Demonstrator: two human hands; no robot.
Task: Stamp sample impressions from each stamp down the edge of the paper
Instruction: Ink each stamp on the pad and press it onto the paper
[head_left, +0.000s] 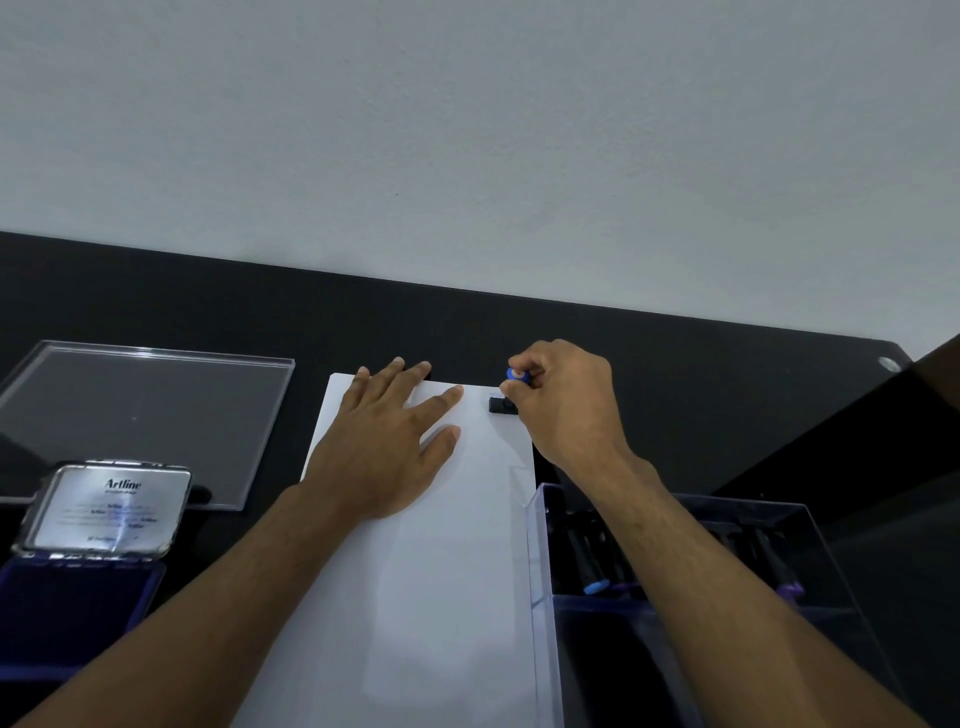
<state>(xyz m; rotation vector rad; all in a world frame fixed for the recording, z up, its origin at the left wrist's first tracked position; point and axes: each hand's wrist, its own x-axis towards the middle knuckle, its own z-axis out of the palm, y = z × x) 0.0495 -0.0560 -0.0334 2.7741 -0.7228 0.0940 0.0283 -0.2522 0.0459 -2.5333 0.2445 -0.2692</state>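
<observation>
A white sheet of paper (447, 571) lies lengthwise on the black table. My left hand (387, 441) rests flat on its far end, fingers spread. My right hand (563, 402) grips a black stamp with a blue-topped handle (518, 375). The stamp's base (501, 405) sits on the paper's far right corner. A faint impression shows just beyond the base. An open blue ink pad (72, 618) with its silver lid (111, 506) raised stands at the near left.
A clear plastic box (696, 597) holding several more stamps sits right of the paper, under my right forearm. Its clear lid (140, 421) lies flat at the far left. A white wall rises behind the table's far edge.
</observation>
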